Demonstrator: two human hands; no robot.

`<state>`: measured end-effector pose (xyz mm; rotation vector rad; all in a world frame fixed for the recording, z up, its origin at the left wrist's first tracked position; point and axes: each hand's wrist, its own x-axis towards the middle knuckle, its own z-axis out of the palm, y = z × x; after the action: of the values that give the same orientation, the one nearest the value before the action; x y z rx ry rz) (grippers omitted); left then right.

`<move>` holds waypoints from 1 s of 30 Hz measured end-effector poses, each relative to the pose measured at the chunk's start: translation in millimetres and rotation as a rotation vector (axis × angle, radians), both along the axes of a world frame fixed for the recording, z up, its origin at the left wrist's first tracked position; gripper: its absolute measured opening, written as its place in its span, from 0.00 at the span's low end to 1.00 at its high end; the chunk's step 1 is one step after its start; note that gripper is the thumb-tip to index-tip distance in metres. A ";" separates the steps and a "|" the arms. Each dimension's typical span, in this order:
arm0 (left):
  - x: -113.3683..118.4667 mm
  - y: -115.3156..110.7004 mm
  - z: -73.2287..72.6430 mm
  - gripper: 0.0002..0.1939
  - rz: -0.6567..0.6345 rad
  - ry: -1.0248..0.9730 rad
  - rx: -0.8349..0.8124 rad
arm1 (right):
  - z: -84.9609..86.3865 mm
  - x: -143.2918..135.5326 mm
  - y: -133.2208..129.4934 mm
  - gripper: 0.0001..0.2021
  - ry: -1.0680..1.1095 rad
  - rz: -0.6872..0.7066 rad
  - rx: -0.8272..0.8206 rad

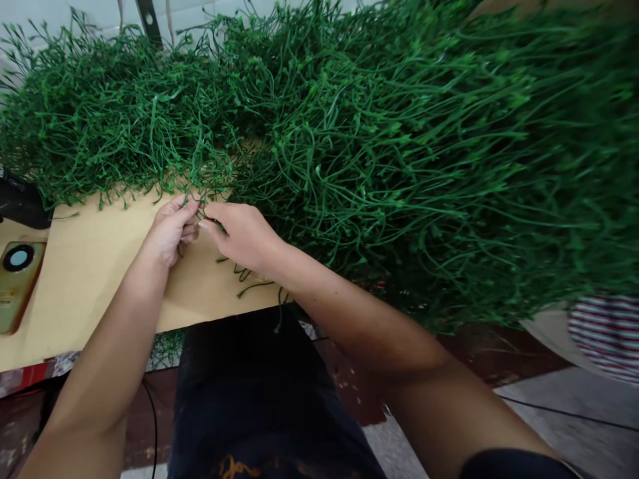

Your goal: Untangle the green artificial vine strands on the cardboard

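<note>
My left hand (174, 226) is closed around a thin green plastic stem (180, 250), whose end pokes out below the fingers. Beside it, my right hand (244, 236) pinches at the same spot, its thumb and fingertips meeting the left fingers. Exactly what the right fingertips grip is too small to make out. Both hands are just over a tan board (104, 266), at the near edge of a big heap of green artificial stems (359, 140). A few loose stems (254, 287) lie on the board under my right wrist.
A gold phone (20, 283) lies at the left on the tabletop, with a black object (22, 199) behind it. Red-and-white striped cloth (606, 336) shows at the right. A dark metal upright (148, 23) stands at the back. A cable (574, 416) crosses the floor.
</note>
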<state>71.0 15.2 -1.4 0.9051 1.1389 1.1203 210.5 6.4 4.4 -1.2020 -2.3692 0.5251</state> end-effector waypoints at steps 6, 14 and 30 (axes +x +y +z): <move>11.1 -0.3 -3.3 0.07 0.090 0.131 0.012 | -0.8 3.4 -2.4 0.13 -0.026 0.033 -0.012; -1.1 7.1 2.1 0.16 0.295 0.080 0.001 | 13.4 1.9 -50.2 0.07 -0.089 0.438 -0.123; 0.7 0.8 -7.8 0.13 -0.020 0.021 0.078 | -4.4 5.6 1.1 0.14 0.329 -0.199 -0.249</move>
<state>71.7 16.0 -9.2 0.9890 1.1066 1.1477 216.1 7.5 0.1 -1.3238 -1.9265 0.8951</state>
